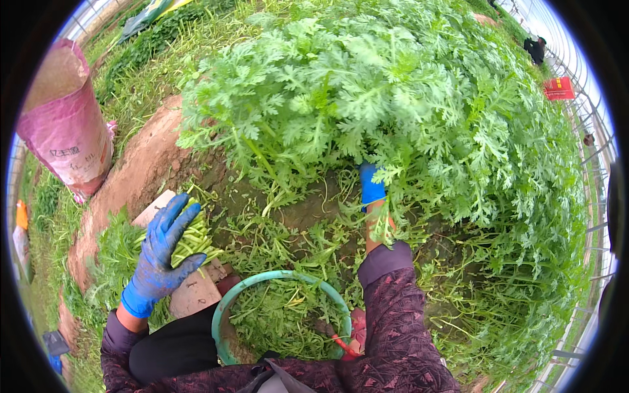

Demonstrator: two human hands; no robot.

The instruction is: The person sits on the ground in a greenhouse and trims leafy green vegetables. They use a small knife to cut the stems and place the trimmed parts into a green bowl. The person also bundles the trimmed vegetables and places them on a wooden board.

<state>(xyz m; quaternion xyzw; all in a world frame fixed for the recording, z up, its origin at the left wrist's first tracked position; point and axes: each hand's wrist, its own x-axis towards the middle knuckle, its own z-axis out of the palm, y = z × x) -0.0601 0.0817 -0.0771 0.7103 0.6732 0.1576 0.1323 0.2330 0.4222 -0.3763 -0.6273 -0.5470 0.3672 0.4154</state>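
Observation:
My left hand (164, 250), in a soiled blue glove, rests with spread fingers at a bundle of cut leafy greens (194, 239); whether it grips them cannot be told. The bundle's pale stems face right, its leaves trail to the left, and it lies over a wooden board (196, 294). My right hand (372, 184), also gloved in blue, reaches in under the standing leafy plants (363, 93); the leaves hide its fingers. Between my arms stands a round green tub (221, 314) with loose leaves (285, 319) inside and a red-handled tool (346, 346) at its right side.
At the left a tall pink woven sack (73, 132) stands beside a bare soil ridge (147, 142). Loose greens litter the ground around the tub. A red box (559, 88) and another person in dark clothes (534, 49) are at the far right, near the greenhouse frame (597, 147).

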